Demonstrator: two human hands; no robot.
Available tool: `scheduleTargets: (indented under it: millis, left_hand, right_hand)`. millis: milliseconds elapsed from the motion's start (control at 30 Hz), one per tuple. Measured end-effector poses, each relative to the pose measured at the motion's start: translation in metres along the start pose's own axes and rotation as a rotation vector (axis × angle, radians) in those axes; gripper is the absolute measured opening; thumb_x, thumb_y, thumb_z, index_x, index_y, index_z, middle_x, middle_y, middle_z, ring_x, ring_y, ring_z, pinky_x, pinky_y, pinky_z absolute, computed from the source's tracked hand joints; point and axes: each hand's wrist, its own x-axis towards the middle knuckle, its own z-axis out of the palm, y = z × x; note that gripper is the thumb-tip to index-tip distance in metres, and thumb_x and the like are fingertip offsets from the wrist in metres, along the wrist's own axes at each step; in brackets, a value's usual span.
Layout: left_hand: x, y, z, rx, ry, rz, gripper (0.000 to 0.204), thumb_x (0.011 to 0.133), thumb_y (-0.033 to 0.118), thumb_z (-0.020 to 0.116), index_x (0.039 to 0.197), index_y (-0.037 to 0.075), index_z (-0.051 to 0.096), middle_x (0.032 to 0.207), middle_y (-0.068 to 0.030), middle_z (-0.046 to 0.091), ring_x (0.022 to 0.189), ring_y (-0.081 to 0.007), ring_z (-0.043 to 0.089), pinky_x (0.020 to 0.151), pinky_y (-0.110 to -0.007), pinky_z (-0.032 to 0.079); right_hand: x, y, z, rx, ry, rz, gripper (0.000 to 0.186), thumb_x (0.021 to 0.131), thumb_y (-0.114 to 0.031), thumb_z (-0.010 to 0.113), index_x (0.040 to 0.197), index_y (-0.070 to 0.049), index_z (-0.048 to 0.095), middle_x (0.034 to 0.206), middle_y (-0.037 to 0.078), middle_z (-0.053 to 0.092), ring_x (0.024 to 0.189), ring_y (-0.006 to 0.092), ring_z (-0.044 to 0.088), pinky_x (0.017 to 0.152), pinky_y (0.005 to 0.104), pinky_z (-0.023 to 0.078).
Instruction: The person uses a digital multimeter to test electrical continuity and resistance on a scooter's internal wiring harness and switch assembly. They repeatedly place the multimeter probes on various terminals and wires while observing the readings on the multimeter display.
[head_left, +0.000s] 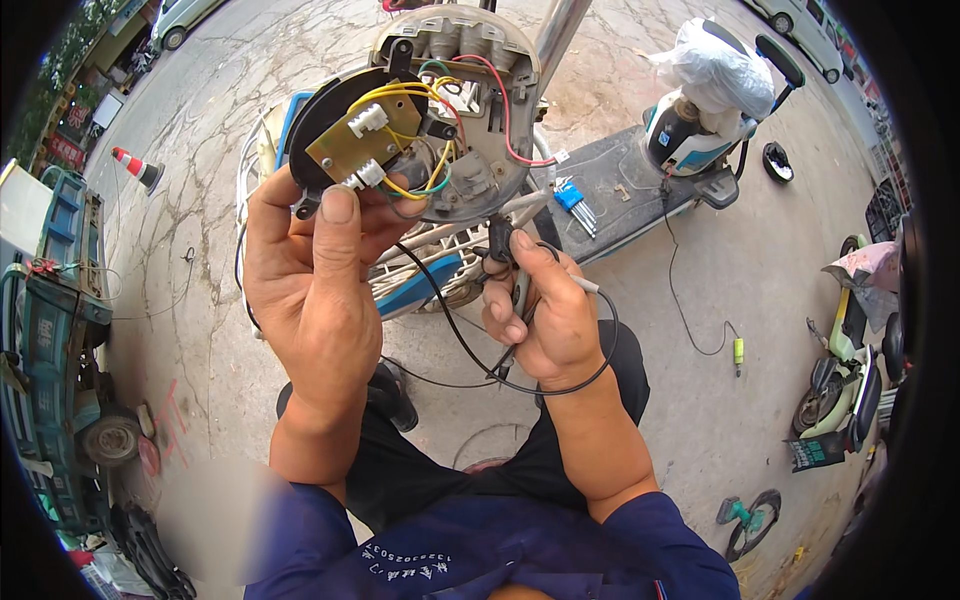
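My left hand (pixel 318 300) is closed on the lower edge of a round black instrument gauge (pixel 308 140), thumb in front. Its back faces me, with a brass-coloured plate (pixel 345 150), white connectors and yellow wires. Beside the gauge is the open grey headlamp housing (pixel 490 130) of a scooter, crossed by red, green and yellow wires. Lower right of the housing, my right hand (pixel 545 310) is closed around a black plastic piece (pixel 500 238). Its exact kind is unclear, partly hidden by my fingers. A black cable (pixel 440 290) loops beneath both hands.
A blue-holder hex key set (pixel 574 200) lies on the scooter's dark footboard (pixel 615 180). A plastic-wrapped seat (pixel 715 75) rises behind it. On the concrete are a traffic cone (pixel 137 168), a green-ended lead (pixel 738 352) and a teal tool (pixel 740 512). A teal cargo vehicle (pixel 60 340) stands left.
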Motion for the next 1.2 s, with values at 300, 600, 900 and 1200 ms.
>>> scheduleTargets:
  millis: [300, 600, 900, 1200]
  left_hand:
    - [0.001, -0.003, 0.002, 0.016, 0.076, -0.053, 0.027, 0.104, 0.014, 0.055, 0.125, -0.003, 0.051, 0.102, -0.0152, 0.07, 0.088, -0.0206, 0.072, 0.082, -0.033, 0.06]
    - [0.003, -0.004, -0.006, 0.005, -0.01, -0.015, 0.028, 0.104, 0.012, 0.054, 0.127, -0.003, 0.05, 0.107, -0.0167, 0.07, 0.092, -0.0247, 0.073, 0.085, -0.035, 0.059]
    - [0.003, -0.006, -0.002, -0.055, 0.016, -0.026, 0.027, 0.103, 0.011, 0.057, 0.124, -0.006, 0.052, 0.107, -0.0152, 0.07, 0.089, -0.0183, 0.07, 0.083, -0.031, 0.057]
    - [0.002, -0.007, -0.002, 0.022, 0.011, -0.024, 0.026, 0.103, 0.009, 0.056, 0.125, -0.004, 0.052, 0.099, -0.0108, 0.069, 0.079, -0.0121, 0.067, 0.076, -0.027, 0.056]
  right_hand:
    - [0.003, 0.001, -0.004, 0.093, -0.031, 0.018, 0.032, 0.101, -0.031, 0.057, 0.091, -0.001, 0.062, 0.061, 0.009, 0.058, 0.043, 0.0134, 0.044, 0.041, 0.0252, 0.034]
    - [-0.014, -0.024, 0.001, -0.622, 0.156, -0.231, 0.028, 0.095, -0.027, 0.066, 0.095, 0.001, 0.066, 0.058, 0.006, 0.057, 0.044, 0.0088, 0.044, 0.042, 0.0227, 0.03]
    - [-0.073, -0.06, -0.003, -0.606, 0.176, -0.722, 0.028, 0.095, -0.021, 0.057, 0.103, 0.005, 0.063, 0.061, 0.013, 0.06, 0.047, 0.0122, 0.049, 0.044, 0.0231, 0.037]
    - [-0.083, -0.055, 0.058, -0.854, -0.057, -0.975, 0.047, 0.097, -0.05, 0.061, 0.102, -0.003, 0.061, 0.068, 0.012, 0.066, 0.061, 0.0181, 0.06, 0.058, 0.0311, 0.047]
